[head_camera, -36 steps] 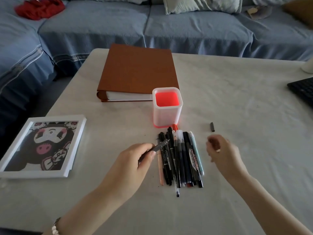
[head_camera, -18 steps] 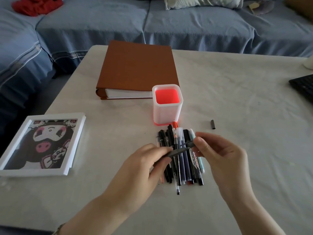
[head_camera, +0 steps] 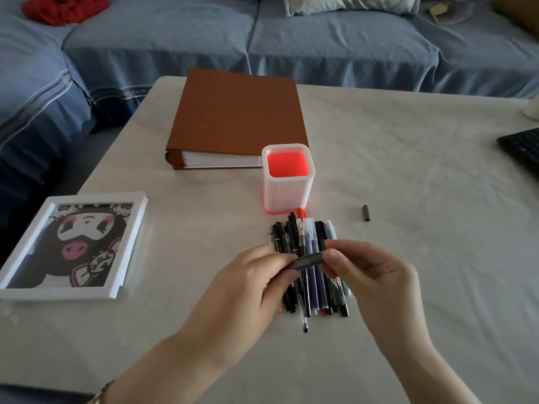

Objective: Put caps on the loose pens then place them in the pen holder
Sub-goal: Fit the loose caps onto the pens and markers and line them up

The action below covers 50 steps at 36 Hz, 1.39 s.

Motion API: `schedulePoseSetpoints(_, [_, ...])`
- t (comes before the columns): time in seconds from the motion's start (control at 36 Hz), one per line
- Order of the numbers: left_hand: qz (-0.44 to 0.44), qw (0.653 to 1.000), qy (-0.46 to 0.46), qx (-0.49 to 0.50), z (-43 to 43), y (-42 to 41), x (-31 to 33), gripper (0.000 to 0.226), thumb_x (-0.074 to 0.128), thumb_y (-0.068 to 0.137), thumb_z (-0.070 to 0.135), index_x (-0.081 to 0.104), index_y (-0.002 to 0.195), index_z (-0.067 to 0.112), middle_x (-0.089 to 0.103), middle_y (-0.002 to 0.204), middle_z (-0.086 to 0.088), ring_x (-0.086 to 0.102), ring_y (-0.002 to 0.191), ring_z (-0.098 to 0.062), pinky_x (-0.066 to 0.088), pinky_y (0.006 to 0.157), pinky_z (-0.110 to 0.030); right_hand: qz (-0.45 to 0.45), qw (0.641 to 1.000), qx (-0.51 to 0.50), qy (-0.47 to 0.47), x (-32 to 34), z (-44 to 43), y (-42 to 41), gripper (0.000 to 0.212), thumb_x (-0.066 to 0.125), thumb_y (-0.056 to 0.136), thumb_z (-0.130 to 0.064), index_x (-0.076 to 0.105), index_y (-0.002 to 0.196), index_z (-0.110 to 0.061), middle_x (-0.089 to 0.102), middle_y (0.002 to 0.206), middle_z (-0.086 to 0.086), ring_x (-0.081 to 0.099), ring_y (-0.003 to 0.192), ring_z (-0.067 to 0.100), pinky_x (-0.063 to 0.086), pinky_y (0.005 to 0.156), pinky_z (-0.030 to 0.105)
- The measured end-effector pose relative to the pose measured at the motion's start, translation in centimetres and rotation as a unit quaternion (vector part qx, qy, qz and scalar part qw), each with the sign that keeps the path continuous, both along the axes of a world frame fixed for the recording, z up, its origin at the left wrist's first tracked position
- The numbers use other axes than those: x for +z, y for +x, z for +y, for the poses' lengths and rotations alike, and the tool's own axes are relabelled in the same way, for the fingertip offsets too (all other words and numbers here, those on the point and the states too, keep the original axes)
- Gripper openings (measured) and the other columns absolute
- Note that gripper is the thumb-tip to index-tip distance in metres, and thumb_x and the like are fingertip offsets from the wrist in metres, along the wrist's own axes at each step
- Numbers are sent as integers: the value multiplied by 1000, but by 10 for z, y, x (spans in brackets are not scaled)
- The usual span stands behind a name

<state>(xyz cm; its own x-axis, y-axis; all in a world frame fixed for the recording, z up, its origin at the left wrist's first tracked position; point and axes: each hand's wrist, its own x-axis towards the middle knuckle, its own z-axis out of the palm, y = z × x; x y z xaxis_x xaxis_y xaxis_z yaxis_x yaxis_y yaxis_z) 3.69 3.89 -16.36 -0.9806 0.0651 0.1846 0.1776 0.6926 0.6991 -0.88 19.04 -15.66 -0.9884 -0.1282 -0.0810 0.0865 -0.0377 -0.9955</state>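
A dark grey pen (head_camera: 307,261) is held level above a pile of pens. My left hand (head_camera: 250,290) grips its left end; my right hand (head_camera: 370,275) pinches its right end, where the cap sits. The pile of several loose pens (head_camera: 313,287), mostly black, lies on the table under both hands. Just beyond it stands the white square pen holder (head_camera: 287,196) with a red floor, nothing inside it. A single black cap (head_camera: 366,213) lies on the table to the right of the holder.
A brown binder (head_camera: 236,118) lies behind the holder. A white picture frame (head_camera: 70,246) with a cartoon picture rests at the left edge of the table (head_camera: 423,170). A black keyboard corner (head_camera: 522,150) shows at the right. A blue sofa (head_camera: 320,39) runs along the far side.
My right hand came in from the right and took the pen's right end. Both hands have since closed in on the pen, above the pile.
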Motion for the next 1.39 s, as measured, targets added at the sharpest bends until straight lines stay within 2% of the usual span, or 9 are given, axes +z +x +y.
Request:
schedulePoseSetpoints(0.11, [0,1000,-21,-10,-2,-2,-2,21,47,87,33,64,91,21,39,64,23,40,65,12,29,60,-1,-16,1000,19,-17,-1,2,-1,9,67,55,-17,71,62,-22,70,54,-2,65,50,7,49,52,10])
schedulePoseSetpoints(0.31, [-6,998,-56,-14,-1,-10,-9,28,45,84,32,66,90,15,38,63,19,41,72,-5,32,62,-11,-47,997,63,18,-5,5,-5,22,64,76,3,70,67,-16,71,57,0,67,53,9,51,54,12])
schedulePoseSetpoints(0.64, [53,995,-67,-41,8,-29,-14,29,49,81,29,68,84,8,67,69,-1,54,66,-12,43,60,-23,-3,1000,22,19,-9,18,-11,30,61,77,6,71,61,-18,70,56,4,66,53,12,53,57,16])
schedulePoseSetpoints(0.81, [-50,997,-33,-52,-3,-37,-33,18,51,91,20,63,104,15,63,93,2,50,85,-8,33,74,-9,-69,969,145,185,-29,21,-32,22,62,83,-6,71,68,-19,71,61,-1,67,59,9,55,62,18])
schedulePoseSetpoints(0.97, [-119,981,107,108,-17,-26,-45,21,49,91,12,56,79,28,64,74,5,60,71,-7,46,72,-21,77,886,-7,458,-60,39,-100,16,57,86,-15,69,96,-11,68,91,11,61,82,27,43,73,30])
schedulePoseSetpoints(1.06, [-138,949,211,189,-24,-22,-42,20,49,90,6,55,80,23,66,72,1,63,63,-6,51,68,-19,30,849,-15,527,-75,45,-131,32,53,88,-18,56,119,-7,54,117,20,55,103,37,43,88,36])
schedulePoseSetpoints(1.14, [-134,923,272,235,-30,-20,-36,11,51,89,5,55,83,13,65,71,-3,64,56,-5,51,61,-14,-12,823,5,567,-87,43,-145,31,52,89,-18,56,113,-1,51,119,23,53,104,40,43,86,39])
schedulePoseSetpoints(1.25, [-118,897,327,273,-37,-22,-30,10,54,88,5,55,82,13,68,69,-1,68,64,-15,53,76,-34,-7,832,3,555,-90,41,-144,23,52,89,-16,65,95,2,62,105,25,57,94,41,46,78,38])
schedulePoseSetpoints(1.39, [-140,825,458,300,-37,-31,-26,12,47,91,6,57,94,12,61,65,2,55,72,-15,45,74,-27,-42,892,43,447,-83,41,-116,27,54,87,-13,61,111,-3,64,93,16,59,85,31,38,65,26])
